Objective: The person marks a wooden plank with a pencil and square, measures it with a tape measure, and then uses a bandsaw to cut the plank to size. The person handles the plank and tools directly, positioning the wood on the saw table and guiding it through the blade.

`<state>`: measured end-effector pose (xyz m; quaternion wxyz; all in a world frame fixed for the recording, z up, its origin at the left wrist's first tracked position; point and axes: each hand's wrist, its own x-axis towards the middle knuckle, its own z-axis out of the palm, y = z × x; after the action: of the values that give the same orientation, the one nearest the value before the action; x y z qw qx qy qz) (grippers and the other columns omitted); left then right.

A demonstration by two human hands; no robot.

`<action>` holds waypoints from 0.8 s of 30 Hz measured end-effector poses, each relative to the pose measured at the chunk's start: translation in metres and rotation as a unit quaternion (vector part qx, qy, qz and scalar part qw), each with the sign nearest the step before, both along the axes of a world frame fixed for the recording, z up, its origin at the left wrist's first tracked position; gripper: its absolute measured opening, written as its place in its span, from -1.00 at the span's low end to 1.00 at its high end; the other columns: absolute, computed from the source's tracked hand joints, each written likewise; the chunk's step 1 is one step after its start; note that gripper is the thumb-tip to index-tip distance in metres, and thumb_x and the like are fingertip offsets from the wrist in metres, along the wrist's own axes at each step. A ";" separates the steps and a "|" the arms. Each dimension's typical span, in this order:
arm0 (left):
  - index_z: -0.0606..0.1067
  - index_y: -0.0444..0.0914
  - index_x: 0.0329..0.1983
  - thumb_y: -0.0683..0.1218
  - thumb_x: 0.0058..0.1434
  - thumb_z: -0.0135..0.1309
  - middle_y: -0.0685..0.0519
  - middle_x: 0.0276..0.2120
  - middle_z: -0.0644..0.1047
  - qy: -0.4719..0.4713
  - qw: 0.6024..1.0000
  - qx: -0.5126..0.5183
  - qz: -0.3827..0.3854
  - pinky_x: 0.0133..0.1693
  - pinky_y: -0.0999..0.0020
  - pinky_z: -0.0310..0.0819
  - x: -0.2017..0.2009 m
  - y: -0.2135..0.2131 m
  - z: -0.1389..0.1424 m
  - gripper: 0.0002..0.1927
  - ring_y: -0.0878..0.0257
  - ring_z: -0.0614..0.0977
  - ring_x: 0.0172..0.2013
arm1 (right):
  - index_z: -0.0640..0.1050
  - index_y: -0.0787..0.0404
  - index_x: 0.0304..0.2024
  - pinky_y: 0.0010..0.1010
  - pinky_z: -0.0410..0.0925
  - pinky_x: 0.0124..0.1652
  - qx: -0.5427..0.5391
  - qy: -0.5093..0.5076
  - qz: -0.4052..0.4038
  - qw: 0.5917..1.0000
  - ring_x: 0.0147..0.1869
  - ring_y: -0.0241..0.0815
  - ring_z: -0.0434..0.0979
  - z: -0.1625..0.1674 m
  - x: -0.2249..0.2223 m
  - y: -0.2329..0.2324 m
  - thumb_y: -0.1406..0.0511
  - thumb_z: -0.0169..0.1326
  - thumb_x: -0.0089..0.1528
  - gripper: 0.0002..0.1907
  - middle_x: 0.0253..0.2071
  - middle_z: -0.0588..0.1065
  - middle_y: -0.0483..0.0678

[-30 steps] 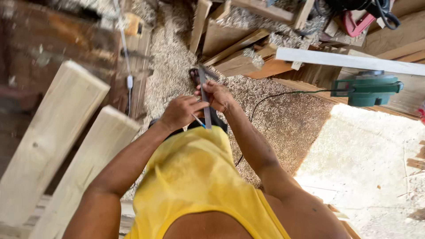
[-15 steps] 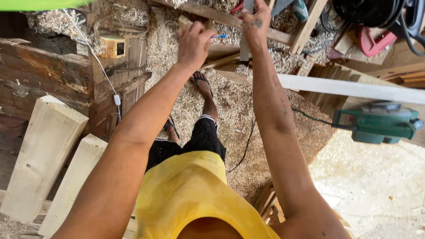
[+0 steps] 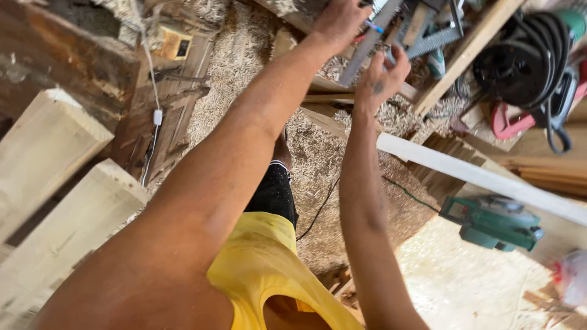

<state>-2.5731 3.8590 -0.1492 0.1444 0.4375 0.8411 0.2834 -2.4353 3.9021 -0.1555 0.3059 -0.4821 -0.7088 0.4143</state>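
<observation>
Both arms reach up and forward over a cluttered workbench. My left hand (image 3: 338, 19) is at the top edge, its fingers curled around a blue pen (image 3: 374, 27) whose tip sticks out to the right. A long grey metal bar (image 3: 365, 50) lies slanted just beside that hand. My right hand (image 3: 382, 74) hovers lower, with its fingers apart and nothing in them, close to the bar's lower end. A metal square ruler (image 3: 433, 41) lies just right of the hands.
A white plank (image 3: 483, 177) runs across the right side, with a green power tool (image 3: 494, 221) below it. Black coiled cable (image 3: 531, 66) and a red tool (image 3: 513, 125) sit at top right. Pale timber blocks (image 3: 49, 153) lean at the left. Sawdust covers the floor (image 3: 318, 159).
Both hands rose from chest height to the bench. The right hand carried a grey tool up and now has let go of it, fingers spread.
</observation>
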 end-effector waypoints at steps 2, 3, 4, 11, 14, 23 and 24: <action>0.62 -0.20 -0.18 -0.22 -0.14 0.18 -0.14 -0.11 0.58 0.165 0.984 0.073 -0.007 -0.28 0.15 0.65 0.006 -0.016 0.009 -0.63 0.04 0.65 -0.16 | 0.52 0.36 0.09 -0.22 0.58 -0.01 -0.004 0.025 0.010 1.000 0.03 -0.02 0.60 -0.004 0.009 -0.028 0.37 0.10 0.29 -0.68 0.03 0.50 0.15; 0.60 -0.23 -0.08 -0.27 0.02 0.13 -0.16 -0.11 0.57 0.096 0.991 0.087 0.014 -0.33 0.24 0.65 0.015 -0.030 0.013 -0.65 0.08 0.63 -0.20 | 0.53 0.38 0.09 -0.22 0.56 0.01 -0.006 0.035 0.017 0.999 0.05 -0.02 0.59 -0.004 0.015 -0.040 0.36 0.10 0.30 -0.68 0.01 0.54 0.16; 0.58 -0.26 0.02 -0.33 0.17 0.09 -0.18 -0.11 0.55 0.033 0.993 0.104 0.033 -0.38 0.33 0.64 0.023 -0.046 0.017 -0.66 0.13 0.62 -0.25 | 0.54 0.40 0.04 -0.25 0.54 -0.02 -0.027 0.022 0.028 0.999 -0.02 -0.02 0.60 -0.005 0.019 -0.057 0.36 0.08 0.28 -0.69 -0.05 0.56 0.16; 0.60 -0.17 -0.02 -0.13 0.26 0.15 0.01 -0.21 0.63 -0.007 0.979 0.127 0.158 -0.08 0.15 0.59 0.107 -0.316 0.064 -0.77 0.15 0.63 -0.22 | 0.57 0.38 0.03 -0.34 0.55 -0.03 -0.163 -0.090 0.274 0.943 -0.04 -0.07 0.64 0.002 0.026 -0.214 0.31 0.10 0.23 -0.65 -0.06 0.60 0.12; 0.60 -0.21 -0.13 -0.25 0.20 0.19 0.04 -0.44 0.54 0.067 0.954 0.138 0.258 -0.20 0.06 0.52 0.130 -0.471 0.084 -0.82 0.10 0.57 -0.39 | 0.59 0.41 0.06 -0.28 0.48 0.04 -0.149 -0.098 0.469 0.865 0.02 0.00 0.65 0.011 0.017 -0.297 0.23 0.17 0.29 -0.60 -0.04 0.63 0.18; 0.33 -0.29 0.45 0.05 0.55 0.06 -0.24 0.29 0.39 0.204 0.770 -0.156 0.583 0.15 -0.19 0.28 0.106 -0.847 0.124 -0.48 -0.16 0.38 0.25 | 0.20 0.27 0.48 -0.28 0.47 0.07 -0.148 -0.106 0.588 0.788 0.33 0.00 0.40 0.052 -0.029 -0.499 0.06 0.13 0.36 -0.23 0.44 0.25 0.28; 0.28 -0.26 0.52 0.08 0.59 0.03 -0.26 0.38 0.33 0.223 0.774 -0.177 0.565 0.19 -0.26 0.22 0.100 -0.874 0.120 -0.44 -0.19 0.31 0.32 | 0.15 0.25 0.50 -0.26 0.45 0.05 -0.156 -0.112 0.589 0.785 0.29 0.00 0.41 0.049 -0.032 -0.519 0.05 0.15 0.34 -0.18 0.44 0.24 0.26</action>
<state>-2.4730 2.9847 -0.0296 -0.1587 -0.0990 0.9808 0.0548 -2.4671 3.3830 -0.1064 -0.1586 -0.0557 -0.8099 0.5620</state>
